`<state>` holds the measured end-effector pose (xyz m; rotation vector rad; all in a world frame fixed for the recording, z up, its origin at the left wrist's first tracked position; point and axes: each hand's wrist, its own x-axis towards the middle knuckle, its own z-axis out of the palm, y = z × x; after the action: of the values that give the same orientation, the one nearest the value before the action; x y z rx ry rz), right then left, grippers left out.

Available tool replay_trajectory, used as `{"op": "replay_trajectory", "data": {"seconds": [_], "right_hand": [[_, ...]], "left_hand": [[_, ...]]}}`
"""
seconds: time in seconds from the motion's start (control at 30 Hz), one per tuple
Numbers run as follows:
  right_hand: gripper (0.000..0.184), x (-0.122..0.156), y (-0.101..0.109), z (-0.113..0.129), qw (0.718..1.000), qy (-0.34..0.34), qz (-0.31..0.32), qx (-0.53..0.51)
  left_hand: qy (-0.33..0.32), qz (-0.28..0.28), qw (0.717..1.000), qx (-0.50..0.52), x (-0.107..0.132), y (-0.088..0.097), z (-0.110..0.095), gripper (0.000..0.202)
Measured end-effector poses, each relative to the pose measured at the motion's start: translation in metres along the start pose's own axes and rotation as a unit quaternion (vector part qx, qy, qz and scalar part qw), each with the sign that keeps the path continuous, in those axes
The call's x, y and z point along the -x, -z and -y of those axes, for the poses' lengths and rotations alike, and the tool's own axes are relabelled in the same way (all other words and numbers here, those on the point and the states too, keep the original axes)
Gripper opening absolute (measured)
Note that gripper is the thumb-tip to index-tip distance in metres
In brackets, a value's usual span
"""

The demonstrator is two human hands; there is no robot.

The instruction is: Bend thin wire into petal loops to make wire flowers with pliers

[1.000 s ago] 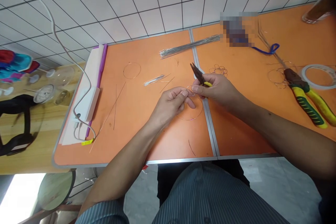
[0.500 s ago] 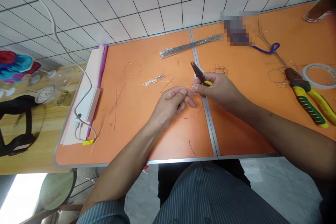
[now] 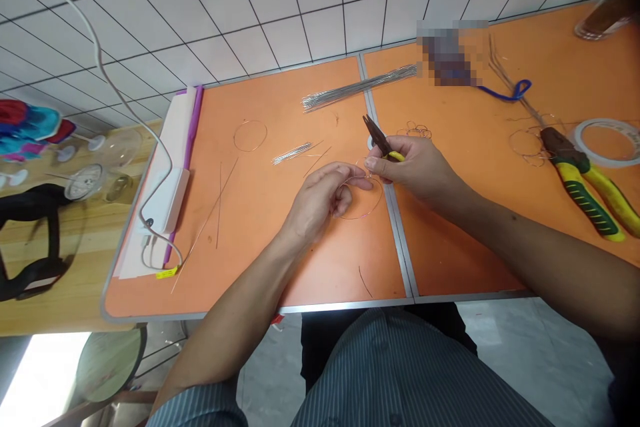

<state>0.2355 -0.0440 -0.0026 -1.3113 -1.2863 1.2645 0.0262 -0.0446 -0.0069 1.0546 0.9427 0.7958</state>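
Observation:
My left hand pinches a thin wire ring at its upper left, just over the orange table. Needle-nose pliers with dark jaws and yellow grips rest in my right hand, jaws pointing up and left, away from the ring. The right thumb and forefinger meet near the ring's top, by a small wire end; whether they grip it I cannot make out. Above the hands lie a small bundle of short wires and a longer bundle of straight wires.
Another wire ring lies to the left, near long loose wires. Big yellow-green pliers, a tape roll and small wire loops are on the right. A white power box with a cable sits at the left edge.
The left thumb has shifted down and left along the wire, and its fingers have curled slightly. My right hand, still holding the pliers, has barely moved.

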Motion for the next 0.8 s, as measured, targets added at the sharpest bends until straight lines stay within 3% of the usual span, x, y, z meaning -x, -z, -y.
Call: {"op": "replay_trajectory", "data": {"seconds": [0.4,0.8], "right_hand": [[0.021,0.0009,0.0013,0.0011,0.999,0.018,-0.023,0.013],[0.018,0.0028,-0.0025,0.0067,0.999,-0.009,-0.030,0.033]], "left_hand": [[-0.021,-0.039,0.999,0.017,-0.0003,-0.0017,-0.0022,0.014],[-0.033,-0.060,0.998,0.014,-0.0005,-0.0035,-0.0004,0.006]]}}
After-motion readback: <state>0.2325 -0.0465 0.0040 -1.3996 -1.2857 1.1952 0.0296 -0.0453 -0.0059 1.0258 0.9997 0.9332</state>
